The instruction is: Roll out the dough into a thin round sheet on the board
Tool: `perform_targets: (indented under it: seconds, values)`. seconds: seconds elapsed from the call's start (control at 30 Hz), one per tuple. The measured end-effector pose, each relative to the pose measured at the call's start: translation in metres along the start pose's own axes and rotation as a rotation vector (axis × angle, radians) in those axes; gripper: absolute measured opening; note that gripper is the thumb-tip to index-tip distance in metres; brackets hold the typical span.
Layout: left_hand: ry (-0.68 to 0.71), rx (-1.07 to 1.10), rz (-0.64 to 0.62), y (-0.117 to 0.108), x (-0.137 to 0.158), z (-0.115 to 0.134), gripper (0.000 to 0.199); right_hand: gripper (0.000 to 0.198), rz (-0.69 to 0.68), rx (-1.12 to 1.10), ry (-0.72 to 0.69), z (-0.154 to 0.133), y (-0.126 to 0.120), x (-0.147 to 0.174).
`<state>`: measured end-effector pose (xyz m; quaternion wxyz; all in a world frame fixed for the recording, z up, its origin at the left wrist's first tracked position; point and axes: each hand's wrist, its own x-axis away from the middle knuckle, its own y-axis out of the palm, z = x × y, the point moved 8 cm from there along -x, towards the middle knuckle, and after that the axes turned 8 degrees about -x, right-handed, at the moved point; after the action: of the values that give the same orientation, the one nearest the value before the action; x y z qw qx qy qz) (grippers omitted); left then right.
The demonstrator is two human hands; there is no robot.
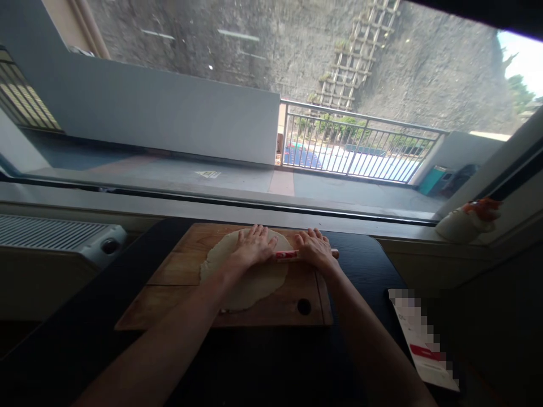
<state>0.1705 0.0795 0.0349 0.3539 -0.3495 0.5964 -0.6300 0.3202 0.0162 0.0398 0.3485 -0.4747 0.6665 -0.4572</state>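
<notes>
A wide, flat sheet of pale dough with a ragged edge lies on the wooden cutting board. Across the dough's right side runs a rolling pin, a red printed band showing between my hands and its tip poking out at the right. My left hand is laid over the pin's left part, fingers stretched forward above the dough; the pin's left end is hidden under it. Near the other end, my right hand rests on the pin with its fingers extended. Both hands are open, palms down, not wrapped round the pin.
The board sits on a black table against the windowsill. A white radiator is at the left. On the sill's right stands a pale pot with something orange. A partly pixelated white-and-red sheet lies at the lower right.
</notes>
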Motion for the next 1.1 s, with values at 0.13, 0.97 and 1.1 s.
perform_targets:
  seconds: [0.13,0.97,1.1]
  values:
    - [0.134,-0.066,0.246,0.002,0.072,0.02,0.063,0.053,0.102,0.044,-0.167,0.007,0.005,0.066]
    - [0.206,-0.044,0.293,-0.004,0.05,0.016,0.052,0.057,0.107,0.07,-0.193,0.009,0.006,0.035]
    - [0.053,-0.002,0.175,-0.021,-0.016,-0.007,0.045,0.055,0.021,-0.01,0.015,-0.007,0.004,-0.038]
